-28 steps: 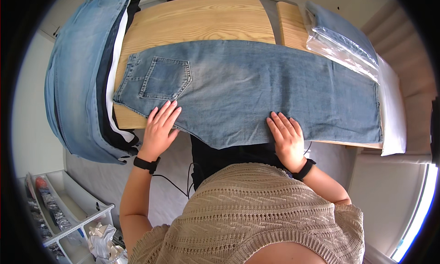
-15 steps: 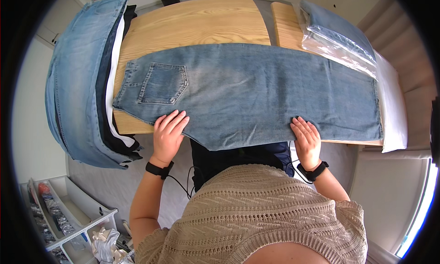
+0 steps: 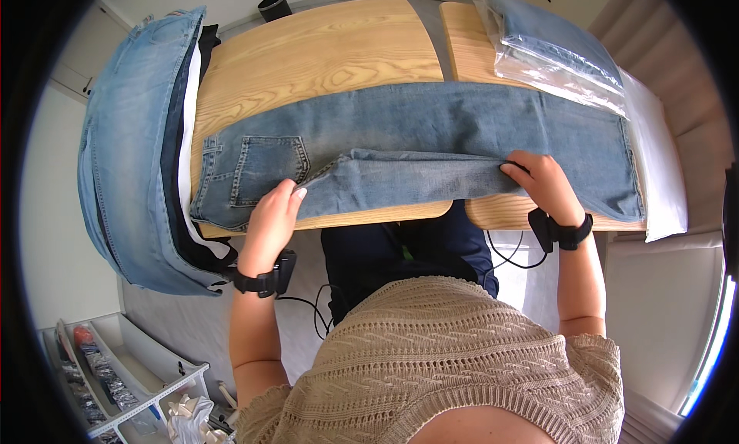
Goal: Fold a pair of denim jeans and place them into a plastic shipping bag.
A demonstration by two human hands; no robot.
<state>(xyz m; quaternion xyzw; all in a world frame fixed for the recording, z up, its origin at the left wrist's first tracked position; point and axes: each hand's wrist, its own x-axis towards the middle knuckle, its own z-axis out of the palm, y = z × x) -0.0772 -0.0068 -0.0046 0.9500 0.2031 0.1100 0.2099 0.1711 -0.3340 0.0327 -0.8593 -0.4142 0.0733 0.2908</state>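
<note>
A pair of blue jeans (image 3: 431, 113), folded lengthwise, lies across the table with its waistband and back pocket at the left and the hem at the right. Its near edge is turned up and over in a fold between my hands. My left hand (image 3: 272, 217) pinches the denim just below the pocket, thumb against fingers. Farther right, my right hand (image 3: 545, 184) is closed on the other end of the turned-up edge; its fingertips are partly hidden by the cloth. A black band sits on each of my wrists.
A pile of jeans (image 3: 131, 151) hangs over the table's left end. Folded jeans in clear plastic (image 3: 554, 47) lie at the back right, by white plastic bags (image 3: 658, 155). The wooden tabletop (image 3: 323, 51) has a gap toward the right. A divided bin (image 3: 146, 390) stands lower left.
Both hands went from lying flat on the jeans to gripping the near edge. That edge has been lifted and folded away from me, uncovering the table's front edge. My right hand moved up.
</note>
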